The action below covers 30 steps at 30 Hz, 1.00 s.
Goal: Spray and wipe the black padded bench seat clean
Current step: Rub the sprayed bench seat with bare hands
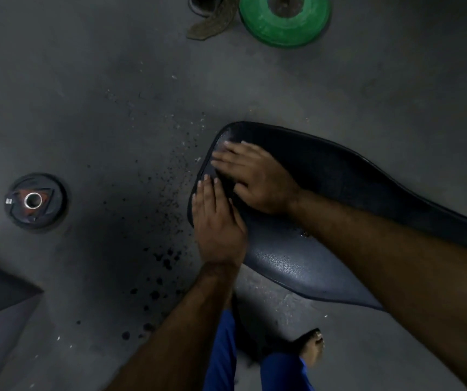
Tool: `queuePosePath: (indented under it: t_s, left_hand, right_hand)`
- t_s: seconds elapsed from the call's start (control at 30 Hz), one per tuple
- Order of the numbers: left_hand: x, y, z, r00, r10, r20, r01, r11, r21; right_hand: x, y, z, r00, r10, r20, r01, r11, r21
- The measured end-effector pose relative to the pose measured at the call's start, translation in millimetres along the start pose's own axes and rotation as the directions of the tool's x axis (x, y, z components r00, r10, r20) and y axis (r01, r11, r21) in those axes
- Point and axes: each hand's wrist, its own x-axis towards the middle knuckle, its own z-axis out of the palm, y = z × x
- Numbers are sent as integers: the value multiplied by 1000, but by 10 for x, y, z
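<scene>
Pressing both hands flat, left hand [218, 221], right hand [257, 176], on bench seat [325, 176], green plate [284, 19] beyond

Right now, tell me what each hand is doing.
Left hand: open, flat on the bench seat, holding nothing visible.
Right hand: open, flat on the seat, nothing visible.
</scene>
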Motion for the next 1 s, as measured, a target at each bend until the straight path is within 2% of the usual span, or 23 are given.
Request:
queuePosePath:
  t_s: [0.03, 0.1, 0.13, 0.17, 0.2, 0.27, 0.3, 0.33, 0.4, 0.43, 0.5, 0.53, 0.57, 0.6, 0.63, 0.67, 0.7, 0.73, 0.83, 0.87, 0.9, 0.97, 1.0]
  left_hand:
    - [-43, -18, -4, 1000, 5, 1, -5, 1000, 5]
    - [-87, -63, -1, 999, 41, 18, -42, 999, 10]
    - [-89, -90, -3, 998, 49, 34, -49, 999, 7]
    - [-93, -110, -11, 997, 52, 49, -52, 999, -6]
    - [-103, -125, -27, 997, 56, 59, -55, 998, -28]
    - [-113, -152, -64, 996, 50, 68, -46, 997, -60]
    - [-127, -170, -79, 996, 43, 79, -38, 997, -64]
    - [-132, -185, -92, 995, 43, 91, -37, 997, -63]
    - [-132, -224, -110, 992, 54, 117, -48, 997, -58]
    - [-127, -233, -120, 990, 60, 128, -53, 997, -62]
    - [-105, -226, -148, 987, 63, 149, -50, 995, -89]
    - [-97, -241, -161, 985, 61, 158, -45, 994, -103]
    - [-97, -258, -172, 984, 60, 168, -41, 992, -116]
    - [-91, -263, -187, 983, 62, 175, -40, 991, -125]
    - [-83, -271, -201, 981, 68, 181, -45, 990, -130]
    - [-76, -289, -213, 979, 78, 187, -54, 990, -129]
    - [-69, -317, -226, 977, 87, 196, -63, 990, -128]
    - [-64, -332, -241, 973, 97, 210, -71, 989, -128]
    - [-53, -348, -264, 964, 124, 234, -96, 987, -127]
    - [-56, -348, -283, 964, 125, 236, -97, 987, -127]
    - [-47, -345, -299, 963, 133, 235, -106, 986, -125]
    - [-18, -381, -340, 955, 167, 245, -137, 982, -133]
    - [6, -413, -384, 947, 180, 265, -144, 978, -151]
  right_hand:
    - [29, 114, -48, 999, 37, -34, -38, 999, -29]
    - [164, 190, -95, 941, 310, -134, -313, 950, -1]
    - [235, 122, -72, 907, 390, -161, -390, 920, 33]
    - [273, 2, -20, 923, 344, -170, -344, 938, 30]
    - [254, -118, 37, 962, 235, -139, -234, 972, 24]
    - [145, -157, 98, 1000, 11, -14, -11, 1000, -18]
    - [138, -60, 19, 1000, -2, 0, 2, 999, -36]
    - [185, 52, -38, 995, 82, -60, -85, 995, -49]
    - [258, 58, -77, 929, 347, -129, -348, 937, 11]
    - [271, -46, -32, 923, 355, -144, -357, 934, 17]
    - [186, -250, 113, 986, 143, -90, -142, 990, 13]
    - [109, -260, 134, 999, 38, -25, -38, 999, 7]
    - [72, -192, 66, 1000, -3, 17, 3, 1000, 0]
    - [102, -69, -10, 999, 40, -27, -41, 999, -17]
    - [155, 23, -75, 982, 161, -94, -164, 986, -16]
    - [205, 36, -81, 944, 302, -137, -303, 953, 9]
    - [230, -52, -56, 912, 380, -152, -382, 924, 21]
    - [232, -185, 28, 924, 347, -160, -350, 937, 8]
    - [3, -319, 202, 995, 76, -65, -77, 997, -11]
    - [-7, -205, 147, 994, 64, -89, -66, 997, -28]
    - [46, -100, 71, 977, 149, -152, -155, 988, -25]
    - [188, -145, 24, 891, 401, -211, -402, 915, 42]
    - [233, -273, 71, 879, 432, -200, -433, 900, 40]
